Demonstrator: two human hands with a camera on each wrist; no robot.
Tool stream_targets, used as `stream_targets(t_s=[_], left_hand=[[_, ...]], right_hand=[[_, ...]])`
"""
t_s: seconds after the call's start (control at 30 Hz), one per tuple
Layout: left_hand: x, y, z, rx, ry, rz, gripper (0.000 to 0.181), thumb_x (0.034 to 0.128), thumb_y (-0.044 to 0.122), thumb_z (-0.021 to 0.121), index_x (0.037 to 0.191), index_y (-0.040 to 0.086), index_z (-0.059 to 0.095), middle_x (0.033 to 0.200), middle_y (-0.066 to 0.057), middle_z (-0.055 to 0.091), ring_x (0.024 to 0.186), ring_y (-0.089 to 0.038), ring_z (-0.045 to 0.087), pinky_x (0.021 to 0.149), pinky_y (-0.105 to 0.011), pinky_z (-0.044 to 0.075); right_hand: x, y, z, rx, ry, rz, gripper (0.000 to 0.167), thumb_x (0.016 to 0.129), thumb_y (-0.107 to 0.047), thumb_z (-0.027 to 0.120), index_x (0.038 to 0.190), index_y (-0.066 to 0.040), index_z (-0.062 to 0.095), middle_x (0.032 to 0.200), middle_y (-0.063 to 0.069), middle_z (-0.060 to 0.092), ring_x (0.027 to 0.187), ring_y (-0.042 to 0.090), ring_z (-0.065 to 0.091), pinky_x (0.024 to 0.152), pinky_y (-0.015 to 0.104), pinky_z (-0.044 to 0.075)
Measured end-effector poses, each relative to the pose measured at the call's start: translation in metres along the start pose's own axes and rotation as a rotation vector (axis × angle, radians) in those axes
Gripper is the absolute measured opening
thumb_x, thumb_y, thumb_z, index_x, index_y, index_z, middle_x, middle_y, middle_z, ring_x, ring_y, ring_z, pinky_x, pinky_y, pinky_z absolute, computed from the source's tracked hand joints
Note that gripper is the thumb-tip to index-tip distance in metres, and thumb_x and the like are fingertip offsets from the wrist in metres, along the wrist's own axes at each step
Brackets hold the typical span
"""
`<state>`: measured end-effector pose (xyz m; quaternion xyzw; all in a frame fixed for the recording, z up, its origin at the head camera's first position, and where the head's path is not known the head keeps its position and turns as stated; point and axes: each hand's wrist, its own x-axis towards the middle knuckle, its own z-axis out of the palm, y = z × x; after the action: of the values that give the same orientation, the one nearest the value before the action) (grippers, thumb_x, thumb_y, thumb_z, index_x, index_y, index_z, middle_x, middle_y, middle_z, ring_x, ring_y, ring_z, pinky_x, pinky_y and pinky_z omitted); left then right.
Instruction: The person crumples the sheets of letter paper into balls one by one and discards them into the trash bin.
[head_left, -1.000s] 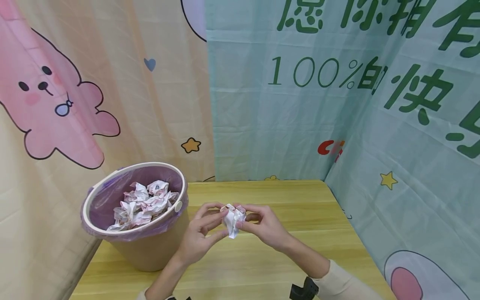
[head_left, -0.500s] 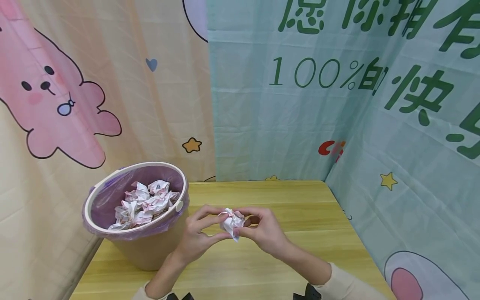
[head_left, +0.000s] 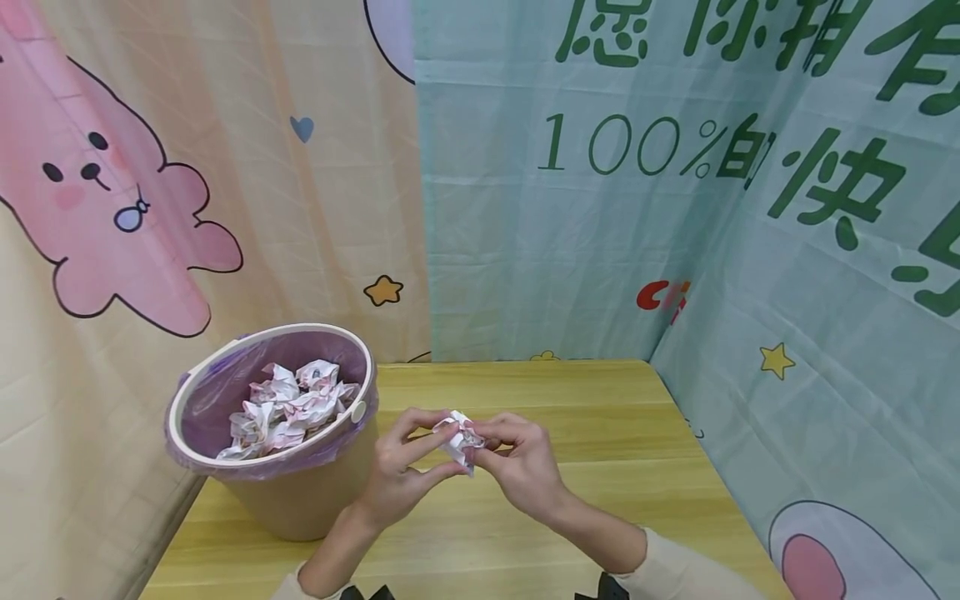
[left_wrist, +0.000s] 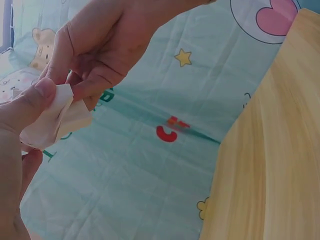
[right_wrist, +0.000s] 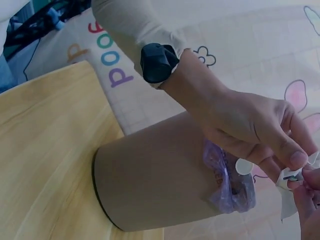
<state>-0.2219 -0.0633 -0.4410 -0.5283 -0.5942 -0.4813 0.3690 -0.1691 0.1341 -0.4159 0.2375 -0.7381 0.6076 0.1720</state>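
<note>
A crumpled piece of white paper (head_left: 456,443) with pinkish marks is held up between both hands over the wooden table (head_left: 615,442). My left hand (head_left: 401,467) pinches it between thumb and fingers from the left. From the other side my right hand (head_left: 525,467) pinches its edge, thumb against the fingers. In the left wrist view, the left thumb lies across the folded paper (left_wrist: 75,119). Left of the hands stands a beige bin (head_left: 292,504) lined with a purple bag (head_left: 206,408). Several crumpled papers (head_left: 300,408) lie inside it.
Printed curtains hang behind and beside the table, a peach one (head_left: 322,208) on the left and a green one (head_left: 510,242) on the right. The bin's pale rim (head_left: 176,417) rises close to my left hand.
The paper has turned slightly and been bunched between the fingers. My right hand has shifted a little to the left, closer to my left hand. The bin stays where it was.
</note>
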Motion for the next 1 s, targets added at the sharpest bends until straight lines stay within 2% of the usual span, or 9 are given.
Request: stream_targets(t_s=[0.1, 0.2, 0.27, 0.37, 0.5, 0.57, 0.7, 0.8, 1.0], left_hand=[[-0.003, -0.002, 0.001, -0.012, 0.004, -0.022, 0.041, 0.0883, 0.026, 0.081, 0.117, -0.003, 0.075, 0.110, -0.025, 0.063, 0.096, -0.033, 0.065, 0.085, -0.024, 0.057], [-0.007, -0.002, 0.002, -0.127, 0.035, -0.092, 0.039, 0.0866, 0.019, 0.083, 0.114, -0.007, 0.074, 0.108, -0.027, 0.062, 0.100, -0.030, 0.067, 0.086, -0.027, 0.058], [-0.010, -0.001, 0.003, -0.220, 0.059, -0.147, 0.037, 0.0858, 0.014, 0.083, 0.113, -0.010, 0.073, 0.109, -0.030, 0.060, 0.105, -0.028, 0.067, 0.088, -0.030, 0.059], [-0.013, -0.001, 0.006, -0.328, 0.081, -0.203, 0.035, 0.0856, 0.007, 0.081, 0.113, -0.013, 0.071, 0.109, -0.032, 0.059, 0.107, -0.025, 0.066, 0.088, -0.034, 0.058], [-0.014, 0.001, 0.011, -0.377, 0.096, -0.242, 0.031, 0.0849, 0.001, 0.081, 0.112, -0.013, 0.072, 0.107, -0.030, 0.060, 0.105, -0.024, 0.067, 0.085, -0.035, 0.060], [-0.014, 0.003, 0.012, -0.387, 0.109, -0.266, 0.029, 0.0839, -0.002, 0.081, 0.110, -0.012, 0.073, 0.105, -0.029, 0.060, 0.104, -0.023, 0.067, 0.084, -0.036, 0.060], [-0.012, 0.008, 0.014, -0.403, 0.143, -0.331, 0.021, 0.0838, -0.007, 0.081, 0.103, -0.011, 0.074, 0.098, -0.025, 0.061, 0.101, -0.020, 0.068, 0.081, -0.036, 0.061], [-0.009, 0.012, 0.015, -0.416, 0.180, -0.382, 0.014, 0.0843, -0.010, 0.079, 0.097, -0.010, 0.073, 0.092, -0.019, 0.061, 0.096, -0.017, 0.067, 0.077, -0.028, 0.061], [-0.008, 0.018, 0.018, -0.374, 0.265, -0.498, 0.010, 0.0835, -0.013, 0.078, 0.084, -0.009, 0.069, 0.083, -0.009, 0.061, 0.083, -0.011, 0.064, 0.068, -0.021, 0.059]], right_hand=[[0.000, 0.007, -0.003, -0.018, -0.068, -0.073, 0.025, 0.087, 0.011, 0.077, 0.111, 0.006, 0.077, 0.104, 0.012, 0.072, 0.084, 0.017, 0.071, 0.065, 0.034, 0.063], [-0.001, 0.013, -0.008, -0.022, -0.206, -0.165, 0.034, 0.088, 0.016, 0.073, 0.122, 0.011, 0.070, 0.113, 0.016, 0.066, 0.094, 0.022, 0.072, 0.072, 0.034, 0.062], [-0.001, 0.016, -0.012, -0.046, -0.288, -0.220, 0.044, 0.086, 0.016, 0.075, 0.129, 0.012, 0.065, 0.118, 0.016, 0.061, 0.102, 0.026, 0.070, 0.077, 0.032, 0.061], [-0.001, 0.020, -0.015, -0.136, -0.338, -0.340, 0.056, 0.079, 0.013, 0.083, 0.132, 0.011, 0.063, 0.119, 0.015, 0.057, 0.104, 0.026, 0.069, 0.081, 0.027, 0.060], [0.000, 0.024, -0.017, -0.292, -0.279, -0.529, 0.053, 0.073, 0.009, 0.089, 0.122, 0.008, 0.069, 0.111, 0.014, 0.059, 0.090, 0.019, 0.068, 0.076, 0.017, 0.058], [0.001, 0.026, -0.016, -0.309, -0.250, -0.576, 0.048, 0.074, 0.010, 0.089, 0.119, 0.007, 0.071, 0.107, 0.013, 0.060, 0.086, 0.016, 0.068, 0.074, 0.015, 0.056], [0.002, 0.027, -0.013, -0.220, -0.188, -0.562, 0.040, 0.074, 0.014, 0.086, 0.112, 0.010, 0.073, 0.100, 0.012, 0.063, 0.080, 0.017, 0.068, 0.069, 0.017, 0.058], [0.002, 0.027, -0.008, -0.150, -0.135, -0.546, 0.037, 0.074, 0.016, 0.085, 0.109, 0.013, 0.074, 0.095, 0.012, 0.065, 0.076, 0.017, 0.070, 0.066, 0.020, 0.059], [0.002, 0.026, 0.004, -0.182, -0.028, -0.608, 0.038, 0.072, 0.015, 0.085, 0.108, 0.014, 0.074, 0.093, 0.013, 0.067, 0.071, 0.016, 0.069, 0.061, 0.016, 0.056]])
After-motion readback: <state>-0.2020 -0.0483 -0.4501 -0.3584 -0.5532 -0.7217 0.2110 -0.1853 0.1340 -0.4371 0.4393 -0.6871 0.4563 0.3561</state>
